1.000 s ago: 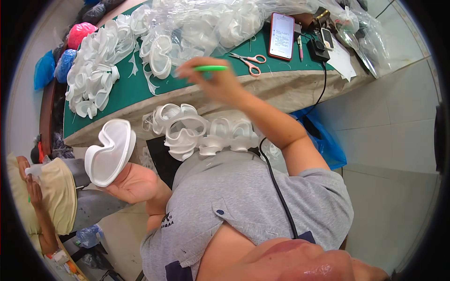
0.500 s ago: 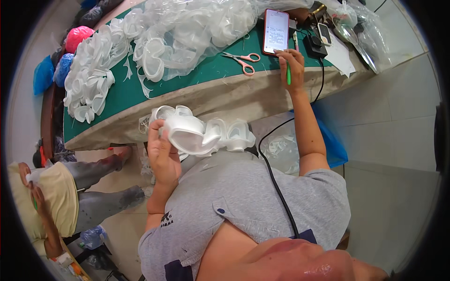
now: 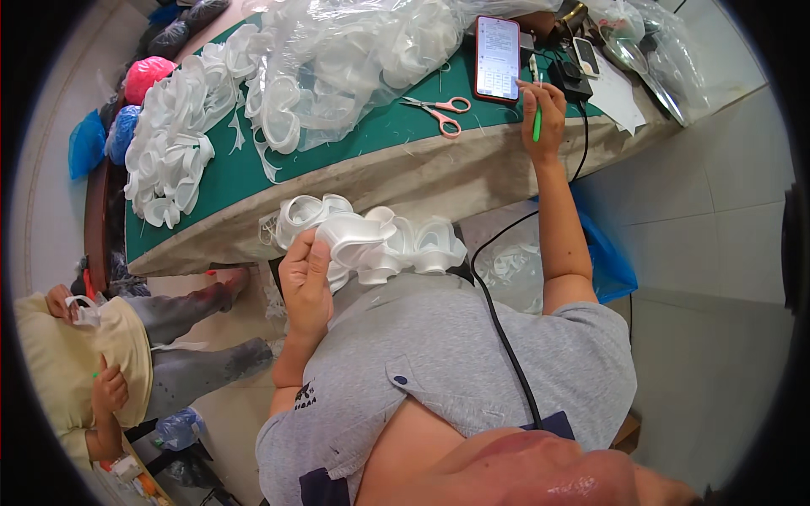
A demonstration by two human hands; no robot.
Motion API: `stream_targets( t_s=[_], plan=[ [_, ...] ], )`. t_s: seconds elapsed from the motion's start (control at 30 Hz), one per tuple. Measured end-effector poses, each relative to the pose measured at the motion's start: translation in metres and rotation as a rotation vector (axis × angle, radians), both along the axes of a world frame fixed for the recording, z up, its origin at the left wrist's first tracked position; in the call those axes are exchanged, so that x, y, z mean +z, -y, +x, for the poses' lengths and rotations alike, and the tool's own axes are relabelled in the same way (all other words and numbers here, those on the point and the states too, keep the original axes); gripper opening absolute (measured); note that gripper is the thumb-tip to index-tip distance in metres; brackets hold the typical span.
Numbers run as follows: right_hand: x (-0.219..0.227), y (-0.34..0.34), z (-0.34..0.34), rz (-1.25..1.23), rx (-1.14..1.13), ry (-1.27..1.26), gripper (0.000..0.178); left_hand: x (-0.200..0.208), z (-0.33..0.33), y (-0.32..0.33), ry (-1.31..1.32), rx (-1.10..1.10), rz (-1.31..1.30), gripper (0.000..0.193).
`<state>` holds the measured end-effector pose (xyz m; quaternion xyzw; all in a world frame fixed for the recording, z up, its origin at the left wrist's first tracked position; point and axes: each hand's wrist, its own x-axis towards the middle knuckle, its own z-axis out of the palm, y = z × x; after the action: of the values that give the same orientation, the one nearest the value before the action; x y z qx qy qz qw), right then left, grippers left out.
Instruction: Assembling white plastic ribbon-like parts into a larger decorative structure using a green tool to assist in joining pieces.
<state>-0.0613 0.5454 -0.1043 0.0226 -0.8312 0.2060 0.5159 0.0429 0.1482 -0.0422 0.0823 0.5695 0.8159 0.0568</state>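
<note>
My left hand (image 3: 305,282) pinches a white moulded piece (image 3: 353,239) with a rounded rim, held above my lap. Several similar white pieces (image 3: 419,243) lie beside and behind it, between my body and the table. At the table's front edge, my right hand (image 3: 544,118) is closed around a slim green tool (image 3: 537,126), whose exact kind I cannot make out. Its fingers are by the lower right corner of a phone (image 3: 498,61) with a red case and lit screen. Scissors (image 3: 439,114) with pink handles lie spread to the left of the phone.
Heaps of white pieces (image 3: 173,156) and a clear plastic bag (image 3: 337,84) cover much of the green tabletop (image 3: 325,153). A black cable (image 3: 498,325) runs down my front. At the left, another person (image 3: 110,337) sits with white material in one hand.
My right hand has drawn slightly right, off the phone's lower edge. In my left hand the white piece has turned, its opening less visible. The other person's hands have moved apart.
</note>
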Motion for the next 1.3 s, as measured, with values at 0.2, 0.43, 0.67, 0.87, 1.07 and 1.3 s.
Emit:
stream_targets(
  t_s=[0.2,0.43,0.67,0.87,1.07,1.3],
  plan=[
    [-0.004,0.004,-0.005,0.064,0.044,0.151,0.018,0.001,-0.001,0.003,-0.013,-0.008,0.005,0.026],
    [0.006,0.012,-0.003,0.095,0.04,0.085,0.015,0.005,-0.001,0.002,0.001,0.023,0.048,0.024],
    [0.01,0.013,-0.011,0.139,0.103,0.105,0.011,0.003,-0.002,0.003,-0.004,0.037,0.037,0.02],
    [0.018,0.024,-0.025,0.243,0.134,0.247,0.015,0.005,-0.001,0.0,-0.01,0.043,0.038,0.019],
    [0.011,0.012,-0.019,0.105,-0.013,0.032,0.012,0.0,-0.001,0.006,0.013,0.027,0.077,0.024],
    [0.009,-0.002,-0.016,-0.002,-0.079,0.062,0.018,0.0,0.0,0.004,0.007,0.034,0.073,0.024]
  ],
)
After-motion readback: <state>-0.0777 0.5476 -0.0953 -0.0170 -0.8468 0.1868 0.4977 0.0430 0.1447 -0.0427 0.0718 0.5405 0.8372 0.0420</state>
